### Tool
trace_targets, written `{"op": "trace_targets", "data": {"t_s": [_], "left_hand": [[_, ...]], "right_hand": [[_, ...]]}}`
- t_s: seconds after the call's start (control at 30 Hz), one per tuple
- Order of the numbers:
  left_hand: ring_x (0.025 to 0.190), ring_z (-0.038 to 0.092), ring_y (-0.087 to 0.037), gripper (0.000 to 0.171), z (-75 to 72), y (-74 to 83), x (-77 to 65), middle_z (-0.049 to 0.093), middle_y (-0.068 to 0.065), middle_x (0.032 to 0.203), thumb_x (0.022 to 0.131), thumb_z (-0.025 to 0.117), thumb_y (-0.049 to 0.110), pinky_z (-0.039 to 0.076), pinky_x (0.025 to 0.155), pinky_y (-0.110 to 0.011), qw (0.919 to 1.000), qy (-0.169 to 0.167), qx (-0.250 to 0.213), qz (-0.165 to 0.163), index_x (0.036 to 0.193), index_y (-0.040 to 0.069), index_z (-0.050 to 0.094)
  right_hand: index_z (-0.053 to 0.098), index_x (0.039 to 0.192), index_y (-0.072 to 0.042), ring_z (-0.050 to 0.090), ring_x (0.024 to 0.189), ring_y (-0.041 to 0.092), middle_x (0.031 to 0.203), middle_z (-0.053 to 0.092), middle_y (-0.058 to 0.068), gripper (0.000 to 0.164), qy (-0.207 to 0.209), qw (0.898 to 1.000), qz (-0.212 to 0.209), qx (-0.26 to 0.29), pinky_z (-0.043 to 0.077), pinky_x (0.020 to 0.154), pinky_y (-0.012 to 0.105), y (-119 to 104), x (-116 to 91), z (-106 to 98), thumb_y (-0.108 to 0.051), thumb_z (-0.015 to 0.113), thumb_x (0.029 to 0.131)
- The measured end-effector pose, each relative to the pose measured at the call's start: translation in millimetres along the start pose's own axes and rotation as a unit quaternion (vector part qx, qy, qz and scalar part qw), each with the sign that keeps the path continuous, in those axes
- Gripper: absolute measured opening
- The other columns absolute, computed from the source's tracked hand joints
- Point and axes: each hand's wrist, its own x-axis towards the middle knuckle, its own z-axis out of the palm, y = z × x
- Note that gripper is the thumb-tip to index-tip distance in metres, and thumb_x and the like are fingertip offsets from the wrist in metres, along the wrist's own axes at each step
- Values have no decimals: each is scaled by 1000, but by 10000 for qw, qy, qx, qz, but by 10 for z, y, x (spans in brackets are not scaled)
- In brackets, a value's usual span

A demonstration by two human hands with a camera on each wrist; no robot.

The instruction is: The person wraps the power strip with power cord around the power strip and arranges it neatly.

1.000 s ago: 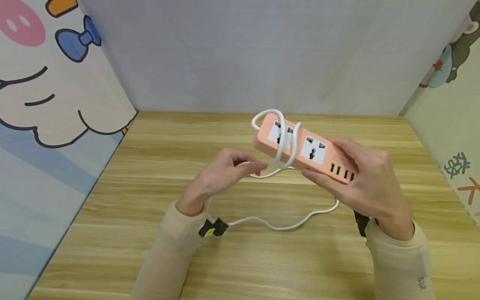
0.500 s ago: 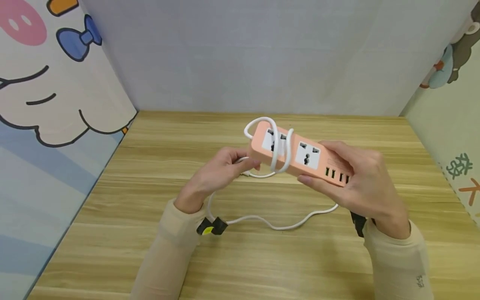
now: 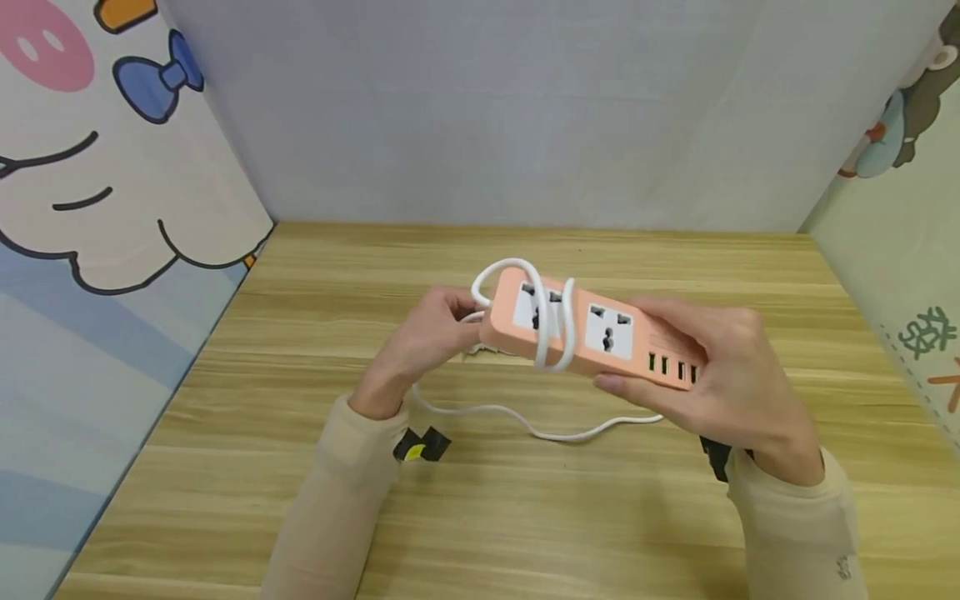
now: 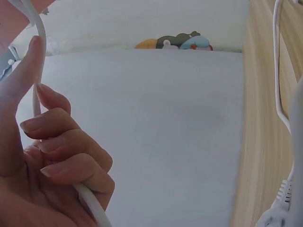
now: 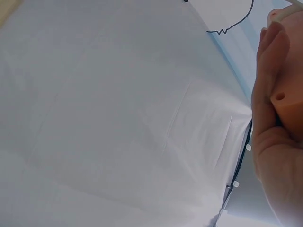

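The power strip (image 3: 592, 333) is hovering above the middle of the worktop (image 3: 300, 517), with the right hand (image 3: 712, 375) gripping its right end and the left hand (image 3: 427, 342) sitting at its left end. The cord (image 3: 551, 321) is looping around the strip's left part, trailing down onto the worktop toward the front edge, and ending at the plug (image 3: 420, 446) lying beside the left sleeve (image 3: 337, 500).

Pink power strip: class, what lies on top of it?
White cord loops over the power strip across one socket; right hand covers its far end. Its underside is hidden.

Pink power strip (image 3: 592, 337) held above table, white cord (image 3: 551, 329) looped round.
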Motion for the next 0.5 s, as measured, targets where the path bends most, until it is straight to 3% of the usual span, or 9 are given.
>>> {"op": "trace_targets", "data": {"t_s": [0.23,0.4,0.5], "left_hand": [[55,31,-10,19,-55,-52,-4,39,4,61,99,61,8,29,55,-23,9987,-365,-94,340,106,-7,72],[60,38,-8,22,-78,-49,-20,52,4,69,102,58,7,34,59,-23,9974,-602,-67,394,113,-7,70],[61,39,-9,21,-79,-50,-6,50,2,70,102,59,8,34,59,-23,9977,-579,82,350,110,-6,71]], "right_hand": [[74,115,-9,55,61,1,92,74,-3,58,-199,9994,273,48,43,58,16,12,-6,15,-6,94,60],[74,115,-7,53,59,1,90,74,-2,60,-194,9995,193,132,42,56,16,28,-19,13,-3,94,59],[74,115,-6,53,58,1,89,74,-1,60,-209,9995,220,118,42,56,16,33,-31,6,-3,94,59]]}}
